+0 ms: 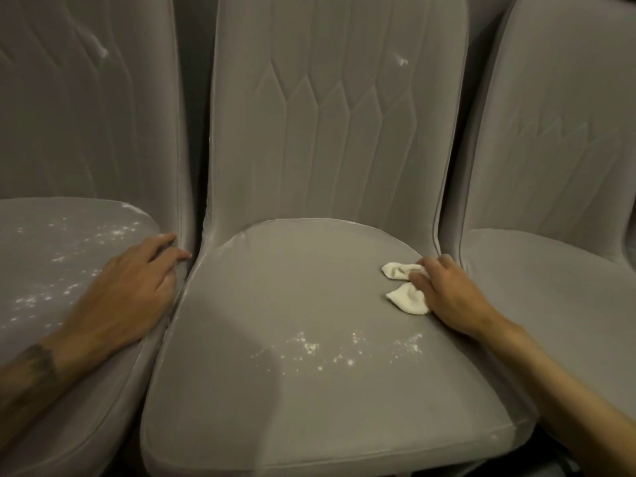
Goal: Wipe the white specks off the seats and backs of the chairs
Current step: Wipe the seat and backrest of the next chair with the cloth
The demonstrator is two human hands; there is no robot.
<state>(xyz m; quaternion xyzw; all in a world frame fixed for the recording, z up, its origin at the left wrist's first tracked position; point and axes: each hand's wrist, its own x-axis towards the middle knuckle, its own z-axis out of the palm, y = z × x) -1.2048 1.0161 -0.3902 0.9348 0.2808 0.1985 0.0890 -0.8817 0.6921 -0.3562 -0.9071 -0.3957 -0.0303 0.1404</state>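
Observation:
Three grey upholstered chairs stand side by side. On the middle chair's seat [275, 287] a band of white specks [330, 349] lies toward the front. A white speck [401, 60] also marks its back. My right hand [447, 294] grips a small white cloth [406, 287] on the right side of that seat. The left chair's seat [34, 270] is scattered with white specks [69, 266], and its back carries a white smear [101, 49]. My left hand [134, 287] rests flat on the left seat's right edge, with its fingers at the gap between the chairs.
The right chair [550, 270] shows no specks on its seat or back. The chairs stand tight together with narrow dark gaps between them. The middle seat's front edge is near the bottom of the view.

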